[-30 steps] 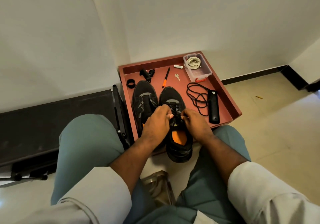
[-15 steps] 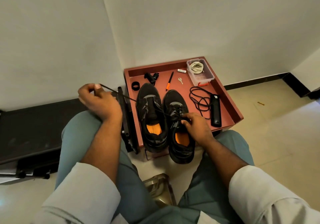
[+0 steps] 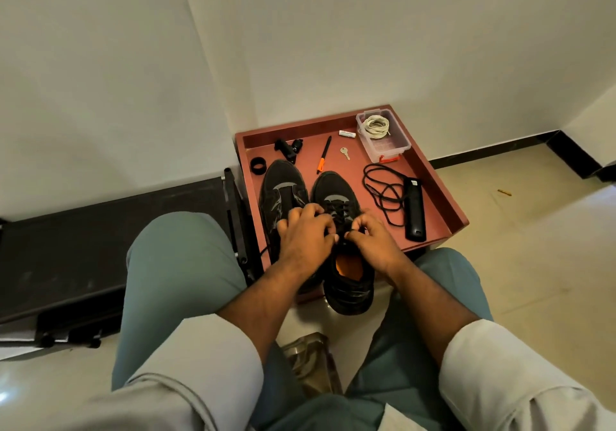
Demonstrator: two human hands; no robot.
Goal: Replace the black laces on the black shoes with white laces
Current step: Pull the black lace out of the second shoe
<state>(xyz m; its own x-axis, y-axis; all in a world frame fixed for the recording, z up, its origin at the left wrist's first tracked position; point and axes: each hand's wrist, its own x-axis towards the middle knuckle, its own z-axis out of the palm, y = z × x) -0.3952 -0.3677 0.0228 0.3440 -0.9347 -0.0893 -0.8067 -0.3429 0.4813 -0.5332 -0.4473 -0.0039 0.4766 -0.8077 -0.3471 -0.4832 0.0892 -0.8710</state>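
Two black shoes stand side by side on a red tray (image 3: 443,197). The left shoe (image 3: 281,187) has no lace in its eyelets. The right shoe (image 3: 336,194) still carries a black lace (image 3: 338,209) and shows an orange insole. My left hand (image 3: 305,237) and my right hand (image 3: 373,235) meet over the right shoe's tongue, fingers pinched on its black lace. A loose black lace (image 3: 383,190) lies coiled on the tray to the right. White laces (image 3: 376,127) sit coiled in a clear plastic box (image 3: 385,147) at the tray's far right corner.
On the tray lie a black remote-like bar (image 3: 415,209), a key (image 3: 345,153), an orange-tipped pen (image 3: 323,159), a black ring (image 3: 258,165), a black clip (image 3: 288,147) and a small white tube (image 3: 347,134). A dark bench (image 3: 100,247) stands left. My knees flank the tray.
My left hand, which had pulled a lace end far out to the left, has come back to the right shoe beside my right hand. The camera view tilted slightly.
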